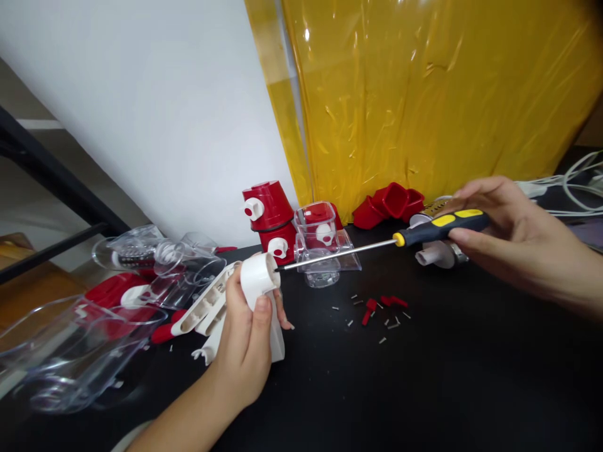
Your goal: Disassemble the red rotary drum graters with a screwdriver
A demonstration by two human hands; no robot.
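Note:
My left hand (247, 339) is wrapped round a white plastic housing (257, 274), its round end facing right. Between the thumb and fingers of my right hand (513, 235) is a screwdriver (440, 226) with a black and yellow handle. Its long shaft points left, and the tip reaches the opening in the housing's round end; whether it touches a screw inside cannot be seen. Just left of my left hand lie white handle pieces (205, 307) with red tips. Several loose screws (382, 340) and small red plastic pieces (370, 311) are scattered on the black table (424, 389).
Clear plastic parts (85, 351) crowd the left side. Red bases (268, 207) with white knobs stand at the back beside a clear hopper (323, 238). Red funnel pieces (393, 201) rest against yellow film (424, 94). White cables (575, 182) lie at the far right.

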